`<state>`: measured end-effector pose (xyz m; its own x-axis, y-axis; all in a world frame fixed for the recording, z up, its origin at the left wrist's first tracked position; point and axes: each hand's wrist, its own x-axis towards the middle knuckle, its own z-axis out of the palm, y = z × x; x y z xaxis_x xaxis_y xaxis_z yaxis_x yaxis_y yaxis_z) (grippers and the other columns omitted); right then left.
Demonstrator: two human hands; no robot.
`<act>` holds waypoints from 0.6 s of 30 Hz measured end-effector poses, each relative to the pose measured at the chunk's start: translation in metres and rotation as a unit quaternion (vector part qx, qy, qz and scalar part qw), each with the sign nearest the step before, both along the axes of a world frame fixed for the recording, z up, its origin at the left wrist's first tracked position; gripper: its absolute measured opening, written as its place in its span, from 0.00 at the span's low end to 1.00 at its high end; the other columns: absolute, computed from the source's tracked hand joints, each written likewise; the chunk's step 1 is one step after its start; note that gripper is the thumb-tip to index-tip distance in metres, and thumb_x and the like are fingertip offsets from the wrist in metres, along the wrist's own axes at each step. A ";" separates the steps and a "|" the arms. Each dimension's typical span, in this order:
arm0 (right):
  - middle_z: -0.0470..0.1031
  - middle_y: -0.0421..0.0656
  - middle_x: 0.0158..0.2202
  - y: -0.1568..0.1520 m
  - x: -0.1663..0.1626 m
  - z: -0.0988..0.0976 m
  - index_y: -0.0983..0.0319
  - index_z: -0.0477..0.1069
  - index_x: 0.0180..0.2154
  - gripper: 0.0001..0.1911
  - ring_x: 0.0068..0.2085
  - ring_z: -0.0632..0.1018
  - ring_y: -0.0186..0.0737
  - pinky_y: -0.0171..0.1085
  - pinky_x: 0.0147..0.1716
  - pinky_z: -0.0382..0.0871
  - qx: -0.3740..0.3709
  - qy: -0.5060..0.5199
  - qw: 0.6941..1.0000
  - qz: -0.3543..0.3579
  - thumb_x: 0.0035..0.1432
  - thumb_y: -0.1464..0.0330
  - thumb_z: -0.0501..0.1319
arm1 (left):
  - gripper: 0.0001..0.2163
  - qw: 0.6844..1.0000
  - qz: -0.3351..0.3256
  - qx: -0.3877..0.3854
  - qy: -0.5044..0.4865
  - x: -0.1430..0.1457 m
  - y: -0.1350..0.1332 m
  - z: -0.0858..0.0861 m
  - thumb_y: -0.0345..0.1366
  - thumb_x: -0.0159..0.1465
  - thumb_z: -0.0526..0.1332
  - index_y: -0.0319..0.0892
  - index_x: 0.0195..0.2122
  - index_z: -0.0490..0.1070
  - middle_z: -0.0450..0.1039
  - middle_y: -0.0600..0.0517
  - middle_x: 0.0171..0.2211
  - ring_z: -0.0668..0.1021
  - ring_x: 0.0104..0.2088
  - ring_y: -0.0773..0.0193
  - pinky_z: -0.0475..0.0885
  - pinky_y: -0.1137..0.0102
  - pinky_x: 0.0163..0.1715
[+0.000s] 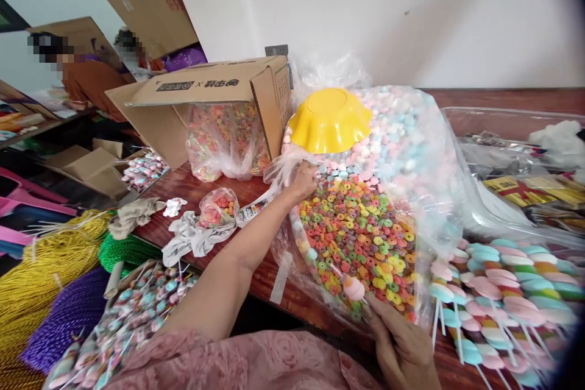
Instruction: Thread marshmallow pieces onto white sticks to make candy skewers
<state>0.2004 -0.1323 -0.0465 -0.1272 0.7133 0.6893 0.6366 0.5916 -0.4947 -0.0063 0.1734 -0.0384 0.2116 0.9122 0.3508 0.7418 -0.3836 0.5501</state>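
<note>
My right hand (402, 341) is closed around a candy skewer; a pink marshmallow (353, 287) sits near its bare white tip. The skewer hovers over a heap of colourful gummy rings (361, 237). Farther off, my left hand (303, 180) reaches to where the rings meet pink, white and blue marshmallows (397, 128). Its fingers are bent and close together among the candies, and anything between them is too small to make out. An upside-down yellow bowl (331, 119) rests on the marshmallows, just beyond my left hand. Clear plastic sheeting (287, 237) lies around the candies.
Finished marshmallow skewers (507, 298) are piled at right, and more fill a box (132, 323) at lower left. A cardboard box (269, 97) holds bagged gummy rings (228, 134). Grey cloth (196, 237) and twisted cords (64, 317) lie at left. Two people work behind.
</note>
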 end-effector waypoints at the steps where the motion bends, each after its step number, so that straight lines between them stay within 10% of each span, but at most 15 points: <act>1: 0.84 0.44 0.35 -0.001 0.001 -0.001 0.60 0.77 0.46 0.11 0.31 0.85 0.40 0.32 0.31 0.81 0.001 0.000 1.000 0.000 0.67 0.72 0.58 | 0.06 1.000 0.000 0.002 -0.016 0.001 -0.001 0.001 0.26 0.55 0.61 0.36 0.31 0.79 0.77 0.41 0.39 0.77 0.42 0.53 0.72 0.59 0.50; 7: 0.83 0.43 0.32 -0.008 0.011 0.000 0.62 0.77 0.45 0.09 0.27 0.83 0.37 0.30 0.27 0.78 -0.017 0.022 0.998 -0.047 0.66 0.71 0.60 | 0.08 0.988 -0.022 -0.001 -0.150 0.005 -0.042 0.018 0.30 0.60 0.60 0.38 0.36 0.79 0.78 0.49 0.34 0.78 0.35 0.64 0.76 0.67 0.40; 13: 0.81 0.40 0.28 -0.003 0.006 0.017 0.62 0.78 0.43 0.07 0.24 0.79 0.35 0.30 0.24 0.74 -0.059 0.049 0.994 -0.083 0.65 0.72 0.61 | 0.14 0.846 -0.112 -0.197 -0.483 0.014 -0.151 0.029 0.38 0.54 0.70 0.40 0.42 0.78 0.78 0.53 0.34 0.79 0.33 0.67 0.80 0.69 0.34; 18: 0.83 0.43 0.35 0.001 -0.001 0.021 0.62 0.79 0.44 0.10 0.30 0.83 0.39 0.35 0.34 0.79 -0.080 0.008 0.994 -0.068 0.66 0.73 0.59 | 0.10 0.828 -0.100 -0.198 -0.515 0.020 -0.215 0.028 0.37 0.56 0.71 0.43 0.39 0.81 0.78 0.51 0.38 0.80 0.37 0.65 0.80 0.68 0.38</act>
<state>0.1998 -0.1318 -0.0255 -0.0125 0.8243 0.5660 0.6971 0.4130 -0.5861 0.0139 -0.0412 -0.0100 0.1467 0.9817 0.1216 -0.2551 -0.0812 0.9635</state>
